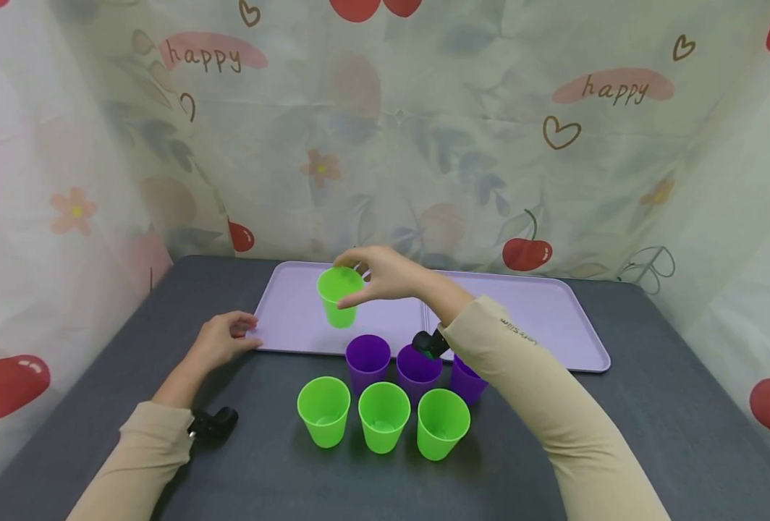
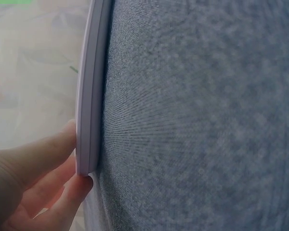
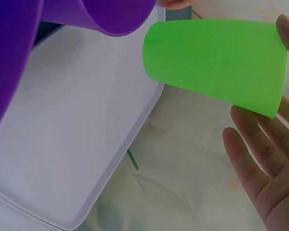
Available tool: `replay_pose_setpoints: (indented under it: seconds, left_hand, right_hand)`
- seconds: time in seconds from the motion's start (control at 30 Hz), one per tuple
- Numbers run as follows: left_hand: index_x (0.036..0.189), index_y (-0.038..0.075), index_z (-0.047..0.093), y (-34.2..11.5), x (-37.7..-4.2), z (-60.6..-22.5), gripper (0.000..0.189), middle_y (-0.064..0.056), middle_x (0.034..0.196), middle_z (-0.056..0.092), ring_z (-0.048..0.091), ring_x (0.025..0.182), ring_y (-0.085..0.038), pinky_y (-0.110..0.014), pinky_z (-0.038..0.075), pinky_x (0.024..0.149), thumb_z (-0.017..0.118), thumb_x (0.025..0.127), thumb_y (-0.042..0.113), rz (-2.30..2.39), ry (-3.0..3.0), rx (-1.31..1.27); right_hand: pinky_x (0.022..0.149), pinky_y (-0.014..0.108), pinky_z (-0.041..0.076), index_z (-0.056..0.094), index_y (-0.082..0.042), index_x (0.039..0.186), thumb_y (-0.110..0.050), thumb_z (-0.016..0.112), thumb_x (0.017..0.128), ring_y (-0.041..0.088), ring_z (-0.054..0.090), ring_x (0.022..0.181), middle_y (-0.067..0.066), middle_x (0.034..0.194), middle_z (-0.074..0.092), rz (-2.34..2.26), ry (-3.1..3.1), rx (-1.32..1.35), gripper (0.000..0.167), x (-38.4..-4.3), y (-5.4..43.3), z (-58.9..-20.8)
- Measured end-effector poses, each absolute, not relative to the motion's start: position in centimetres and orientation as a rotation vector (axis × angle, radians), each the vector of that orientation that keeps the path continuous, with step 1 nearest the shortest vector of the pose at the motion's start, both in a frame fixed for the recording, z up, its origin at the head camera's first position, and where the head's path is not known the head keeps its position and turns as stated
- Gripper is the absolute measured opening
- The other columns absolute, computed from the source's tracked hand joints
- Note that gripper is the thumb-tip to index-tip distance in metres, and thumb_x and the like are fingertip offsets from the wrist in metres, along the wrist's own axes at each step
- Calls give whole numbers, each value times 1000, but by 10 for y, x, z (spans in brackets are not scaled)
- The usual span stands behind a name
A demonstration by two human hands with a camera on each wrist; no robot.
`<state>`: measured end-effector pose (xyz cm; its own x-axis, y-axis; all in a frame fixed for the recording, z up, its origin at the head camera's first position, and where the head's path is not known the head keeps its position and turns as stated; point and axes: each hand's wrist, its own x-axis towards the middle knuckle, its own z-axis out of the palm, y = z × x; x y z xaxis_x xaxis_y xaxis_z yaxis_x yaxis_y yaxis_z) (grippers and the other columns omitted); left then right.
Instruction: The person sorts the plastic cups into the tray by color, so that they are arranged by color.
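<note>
My right hand (image 1: 388, 273) holds a light green plastic cup (image 1: 341, 298) by its rim, thumb on the near side and fingers at the far side. The cup is upright over the left lilac tray (image 1: 294, 311); the right wrist view shows the cup (image 3: 216, 67) side-on, its base pointing left. My left hand (image 1: 221, 339) is at that tray's front left corner, and in the left wrist view its thumb and fingers pinch the tray's edge (image 2: 89, 96). Three more green cups (image 1: 383, 416) stand in a front row, mouths up.
Behind the green cups stand three purple cups (image 1: 367, 362), close to the trays' front edge; my right forearm partly covers the right-hand ones. A second lilac tray (image 1: 528, 311) adjoins the first on the dark grey table (image 1: 229, 470). Patterned curtain (image 1: 398, 145) surrounds the back and sides.
</note>
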<state>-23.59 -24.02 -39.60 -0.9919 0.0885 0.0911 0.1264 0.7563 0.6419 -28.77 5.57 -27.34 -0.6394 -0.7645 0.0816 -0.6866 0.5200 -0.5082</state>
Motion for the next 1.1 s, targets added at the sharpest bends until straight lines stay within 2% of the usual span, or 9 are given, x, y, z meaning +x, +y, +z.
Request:
replay_pose_setpoints:
  seconds: [0.47, 0.67, 1.1]
  left_hand:
    - [112, -9, 58, -239, -235, -393, 41, -29, 112, 62, 62, 102, -41, -48, 50, 84, 72, 79, 10, -1073, -2900, -177]
    - [113, -9, 58, -239, -235, -394, 41, -29, 112, 62, 61, 102, -41, -48, 50, 84, 72, 80, 11, -1071, -2908, -167]
    - [111, -9, 59, -240, -237, -394, 39, -29, 110, 63, 62, 100, -41, -48, 51, 84, 72, 79, 10, -1073, -2894, -204]
  right_hand:
    - [93, 31, 49, 54, -5, 128, -28, 78, 74, 26, 60, 111, 12, 126, 58, -656, 2596, -1249, 63, -292, 20, -283]
    - [94, 27, 47, 56, -6, 127, -30, 77, 75, 21, 57, 113, 10, 123, 59, -580, 2612, -1289, 61, -295, 7, -286]
    - [94, 24, 48, 55, -4, 126, -26, 77, 76, 20, 59, 114, 9, 126, 61, -566, 2586, -1263, 59, -295, -10, -296]
